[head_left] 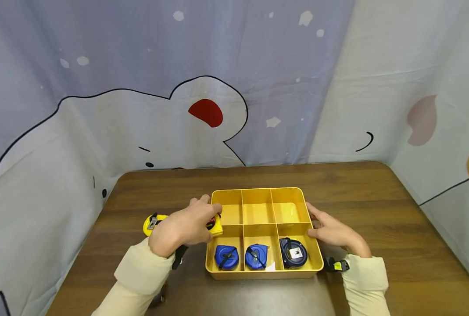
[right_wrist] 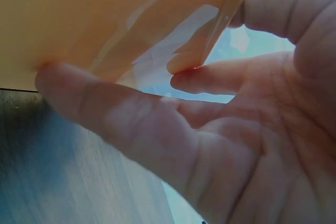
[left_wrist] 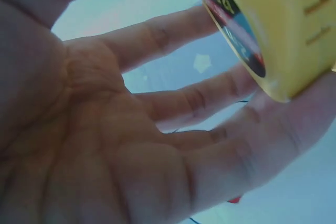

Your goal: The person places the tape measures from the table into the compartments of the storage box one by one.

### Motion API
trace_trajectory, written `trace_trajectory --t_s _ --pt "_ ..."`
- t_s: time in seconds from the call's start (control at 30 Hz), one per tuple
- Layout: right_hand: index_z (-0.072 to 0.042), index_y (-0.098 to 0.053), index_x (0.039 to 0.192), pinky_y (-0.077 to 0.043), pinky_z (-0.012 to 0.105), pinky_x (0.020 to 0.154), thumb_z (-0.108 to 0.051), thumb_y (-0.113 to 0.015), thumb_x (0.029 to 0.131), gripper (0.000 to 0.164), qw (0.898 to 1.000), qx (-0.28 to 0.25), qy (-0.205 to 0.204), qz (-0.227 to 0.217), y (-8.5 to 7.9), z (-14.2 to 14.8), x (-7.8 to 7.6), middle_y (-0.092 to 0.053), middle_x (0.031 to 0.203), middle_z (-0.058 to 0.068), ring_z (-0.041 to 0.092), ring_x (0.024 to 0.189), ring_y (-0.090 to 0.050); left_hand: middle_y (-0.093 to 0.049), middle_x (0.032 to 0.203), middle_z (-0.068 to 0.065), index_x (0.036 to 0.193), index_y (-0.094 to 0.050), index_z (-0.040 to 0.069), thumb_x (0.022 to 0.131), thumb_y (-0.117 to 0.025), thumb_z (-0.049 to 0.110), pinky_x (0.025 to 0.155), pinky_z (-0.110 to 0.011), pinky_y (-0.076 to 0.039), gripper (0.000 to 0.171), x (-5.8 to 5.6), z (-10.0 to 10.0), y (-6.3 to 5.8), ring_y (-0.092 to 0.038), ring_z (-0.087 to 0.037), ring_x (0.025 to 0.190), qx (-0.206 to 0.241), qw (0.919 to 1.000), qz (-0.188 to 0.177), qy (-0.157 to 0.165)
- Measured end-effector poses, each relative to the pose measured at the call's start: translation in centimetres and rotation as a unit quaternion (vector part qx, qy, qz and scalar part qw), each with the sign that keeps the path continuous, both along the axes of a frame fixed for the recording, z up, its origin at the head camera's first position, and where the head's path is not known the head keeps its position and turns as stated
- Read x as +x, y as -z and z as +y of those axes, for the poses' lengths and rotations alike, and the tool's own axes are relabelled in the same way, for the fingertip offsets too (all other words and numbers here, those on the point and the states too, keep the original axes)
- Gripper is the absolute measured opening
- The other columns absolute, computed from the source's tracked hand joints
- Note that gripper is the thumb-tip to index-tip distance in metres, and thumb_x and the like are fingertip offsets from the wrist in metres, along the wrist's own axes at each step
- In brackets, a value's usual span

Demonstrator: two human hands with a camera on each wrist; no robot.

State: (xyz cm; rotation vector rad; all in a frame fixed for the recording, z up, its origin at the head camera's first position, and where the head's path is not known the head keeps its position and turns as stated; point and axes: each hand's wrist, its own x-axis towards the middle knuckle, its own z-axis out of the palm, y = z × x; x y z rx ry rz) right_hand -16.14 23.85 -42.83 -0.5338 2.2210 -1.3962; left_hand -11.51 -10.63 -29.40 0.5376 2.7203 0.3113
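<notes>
Palm down, my left grip [head_left: 184, 227] curls around a yellow tape measure [head_left: 216, 228] at the yellow tray's [head_left: 263, 275] left edge. My right grip [head_left: 334, 228], fingers spread, pinches the right wall.

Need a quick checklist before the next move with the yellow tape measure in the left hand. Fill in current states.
1. Left hand holds yellow tape measure: ok.
2. Right hand touches right side of tray: ok.
3. Back-right compartment free: ok, nothing shows inside.
4. Front row, one each: ok, left blue tape measure, middle blue tape measure, dark tape measure right.
5. Held one in a compartment: not ok, at tray's left edge.
6. Held one clear of rim: cannot tell.
</notes>
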Motion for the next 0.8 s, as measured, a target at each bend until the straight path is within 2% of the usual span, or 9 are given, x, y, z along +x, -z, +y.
trace_trajectory --t_s 0.13,0.27,0.57,0.8 --pt "-0.004 -0.005 0.147 -0.050 0.039 0.081 0.005 -0.053 0.080 0.082 1.000 0.004 0.006 0.004 -0.2 0.0 -0.2 -0.036 0.131 0.035 0.043 0.109 -0.051 -0.045 0.104 -0.009 0.115 -0.057 0.010 0.073 -0.075 0.011 0.071 -0.034 -0.046 0.046 -0.3 0.3 -0.7 -0.042 -0.027 0.093 -0.007 0.9995 -0.005 0.029" --pt "-0.004 -0.006 0.147 -0.050 0.039 0.081 0.004 -0.054 0.080 0.083 1.000 0.012 0.015 0.005 -0.2 0.0 0.0 -0.037 0.130 0.034 0.042 0.109 -0.052 -0.045 0.103 -0.008 0.118 -0.056 0.011 0.073 -0.075 0.014 0.073 -0.033 -0.045 0.048 -0.9 0.8 -0.8 -0.043 -0.026 0.094 -0.002 0.9986 0.004 0.053" --pt "-0.001 -0.007 0.147 -0.050 0.039 0.081 0.005 -0.055 0.079 0.083 1.000 0.003 0.013 0.015 -0.1 -0.2 0.3 -0.039 0.129 0.035 0.044 0.109 -0.051 -0.052 0.104 -0.006 0.118 -0.060 0.010 0.069 -0.077 0.017 0.078 -0.031 -0.045 0.052 -3.2 2.8 0.2 -0.048 -0.020 0.092 0.013 0.9941 0.039 0.100" --pt "-0.003 -0.005 0.147 -0.051 0.038 0.081 0.005 -0.055 0.079 0.085 1.000 -0.015 0.017 -0.007 0.0 0.0 0.3 -0.037 0.129 0.035 0.044 0.110 -0.051 -0.056 0.103 -0.005 0.116 -0.061 0.008 0.070 -0.077 0.017 0.075 -0.029 -0.045 0.050 -4.9 5.3 1.3 -0.049 -0.018 0.090 0.031 0.9886 0.049 0.139"
